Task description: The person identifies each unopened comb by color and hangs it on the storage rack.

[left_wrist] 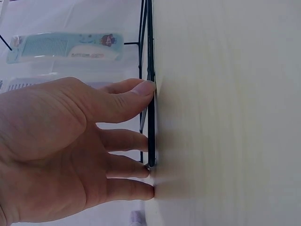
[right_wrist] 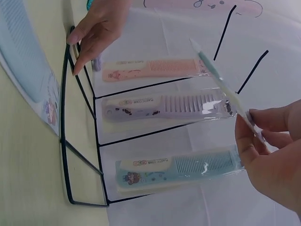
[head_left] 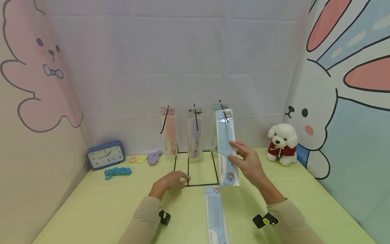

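Observation:
My right hand (head_left: 251, 166) pinches the side of a packaged blue comb (head_left: 224, 149), held upright; in the right wrist view this comb (right_wrist: 218, 80) shows edge-on. A black hook end shows in front of its package top. Behind it hangs a teal comb (right_wrist: 188, 169), mostly covered in the head view. A purple comb (head_left: 195, 135) and a pink comb (head_left: 170, 134) hang from other hooks of the black wire rack (head_left: 202, 185). My left hand (head_left: 170, 183) grips the rack's base at the front left, thumb and fingers either side of the wire (left_wrist: 151, 127).
Another packaged blue comb (head_left: 215, 217) lies on the table in front of the rack. To the left are a blue clock (head_left: 106, 155), blue cord (head_left: 117, 172), rings (head_left: 140, 160) and a purple toy (head_left: 154, 157). A white plush dog (head_left: 282, 144) sits at the right.

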Action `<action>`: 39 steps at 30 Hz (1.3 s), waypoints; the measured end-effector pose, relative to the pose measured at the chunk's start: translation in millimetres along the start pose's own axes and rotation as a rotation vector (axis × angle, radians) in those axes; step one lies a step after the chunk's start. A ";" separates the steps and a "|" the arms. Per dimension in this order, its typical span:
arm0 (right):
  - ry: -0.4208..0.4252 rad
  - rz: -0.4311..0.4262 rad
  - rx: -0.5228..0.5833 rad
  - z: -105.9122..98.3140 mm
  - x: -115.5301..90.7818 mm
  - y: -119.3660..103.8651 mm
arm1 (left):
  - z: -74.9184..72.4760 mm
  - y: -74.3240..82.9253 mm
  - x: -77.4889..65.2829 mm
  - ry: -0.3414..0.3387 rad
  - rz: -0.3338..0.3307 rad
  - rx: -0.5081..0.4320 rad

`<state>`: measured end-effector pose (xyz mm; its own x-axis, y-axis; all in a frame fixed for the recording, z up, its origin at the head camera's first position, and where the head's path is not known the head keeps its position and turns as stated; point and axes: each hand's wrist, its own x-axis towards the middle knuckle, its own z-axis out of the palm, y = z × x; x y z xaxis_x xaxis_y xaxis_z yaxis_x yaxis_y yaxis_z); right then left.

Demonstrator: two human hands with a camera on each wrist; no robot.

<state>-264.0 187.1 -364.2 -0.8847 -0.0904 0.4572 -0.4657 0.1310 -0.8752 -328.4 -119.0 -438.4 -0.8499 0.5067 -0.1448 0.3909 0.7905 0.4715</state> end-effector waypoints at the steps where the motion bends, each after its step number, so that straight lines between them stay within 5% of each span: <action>1: -0.015 -0.014 -0.007 -0.3 2.8 3.6 | -0.5 -0.3 0.0 0.002 -0.001 -0.004; 11: -0.104 -0.087 -0.136 -10.9 44.7 51.6 | 1.9 -3.6 -1.2 0.003 0.007 -0.014; 22: -0.098 -0.016 -0.193 -13.2 92.3 62.8 | 1.0 -0.9 -2.9 0.008 0.009 -0.029; 30: -0.054 0.046 -0.257 -5.6 103.2 68.0 | 2.6 -5.1 -1.0 0.012 0.009 -0.028; 39: -0.042 0.081 -0.210 -7.3 99.7 76.6 | 2.7 -4.8 -1.0 0.010 0.023 -0.038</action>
<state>-388.0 195.3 -384.5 -0.9198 -0.1115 0.3762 -0.3909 0.3414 -0.8548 -328.4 -122.4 -442.8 -0.8442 0.5213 -0.1248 0.3973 0.7648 0.5071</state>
